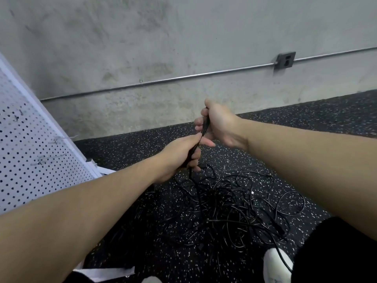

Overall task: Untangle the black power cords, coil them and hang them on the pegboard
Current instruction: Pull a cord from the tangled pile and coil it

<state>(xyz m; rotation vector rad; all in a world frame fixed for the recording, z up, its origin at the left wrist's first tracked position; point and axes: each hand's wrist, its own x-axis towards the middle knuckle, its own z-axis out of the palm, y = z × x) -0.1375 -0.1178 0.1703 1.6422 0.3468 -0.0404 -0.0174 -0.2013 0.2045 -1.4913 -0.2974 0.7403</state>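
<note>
A tangled heap of black power cords (230, 209) lies on the speckled black floor in front of me. One black cord (204, 129) rises from the heap and runs through both fists. My left hand (179, 156) grips it low, just above the heap. My right hand (219, 125) grips the same cord higher up, its end hidden inside the fingers. A white pegboard (30, 152) leans at the left, with a few bare metal hooks (61, 138) sticking out of it.
A concrete wall stands behind, with a metal conduit (163, 79) and a grey outlet box (284, 60). My white shoe (275, 264) sits at the bottom right beside the heap. The pegboard's white base (108, 272) reaches across the floor at the bottom left.
</note>
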